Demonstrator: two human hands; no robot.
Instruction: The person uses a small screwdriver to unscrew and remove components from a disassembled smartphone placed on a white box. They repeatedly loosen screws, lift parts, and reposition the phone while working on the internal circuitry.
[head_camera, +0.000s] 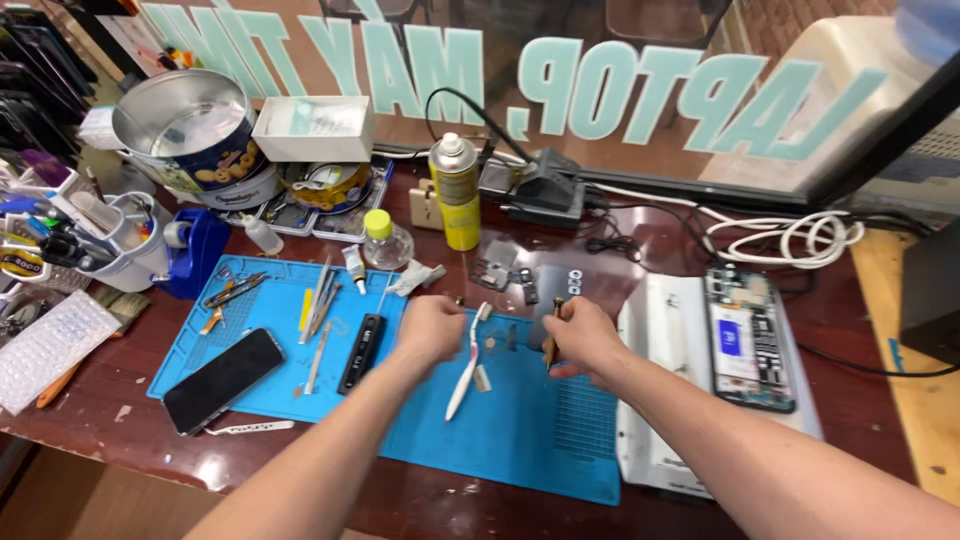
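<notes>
My left hand rests on the blue work mat, fingers curled next to a white toothbrush whose head pokes up beside the thumb; whether it grips the brush I cannot tell. My right hand is closed around a small screwdriver with a brown handle, held upright over the mat. A small dark part lies just beyond both hands.
A dark phone lies face up at the mat's left, with tweezers and picks near it. An opened phone sits on a white pad at the right. A yellow spray can, cookie tin and white cables stand behind.
</notes>
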